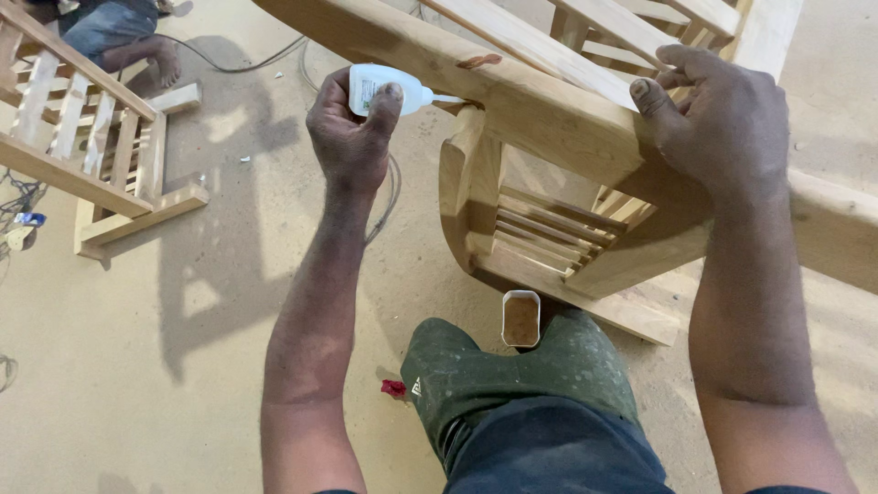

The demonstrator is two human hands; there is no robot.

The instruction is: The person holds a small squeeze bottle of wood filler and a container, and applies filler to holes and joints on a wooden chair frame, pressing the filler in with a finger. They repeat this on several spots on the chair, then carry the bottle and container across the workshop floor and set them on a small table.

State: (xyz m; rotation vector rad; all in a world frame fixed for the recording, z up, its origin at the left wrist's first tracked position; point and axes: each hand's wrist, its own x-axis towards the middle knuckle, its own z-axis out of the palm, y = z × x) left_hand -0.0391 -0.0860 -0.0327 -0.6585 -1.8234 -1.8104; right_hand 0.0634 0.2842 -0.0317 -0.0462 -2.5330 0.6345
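Observation:
My left hand (352, 128) grips a small white glue bottle (389, 89) with its nozzle pressed against the joint where a curved leg (468, 187) meets the long rail of a pale wooden chair frame (530, 87). My right hand (718, 114) clamps over the same rail further right, thumb on the top face, fingers wrapped behind. A reddish knot shows on the rail just above the nozzle. Slats of the frame show below and behind the rail.
A small white cup of brown powder (521, 318) rests on my green-trousered knee (512, 375). Another wooden slatted frame (87, 146) lies at the left, with another person's foot (160, 59) and a cable (238, 64) beyond it. A red scrap (393, 388) lies on the dusty floor.

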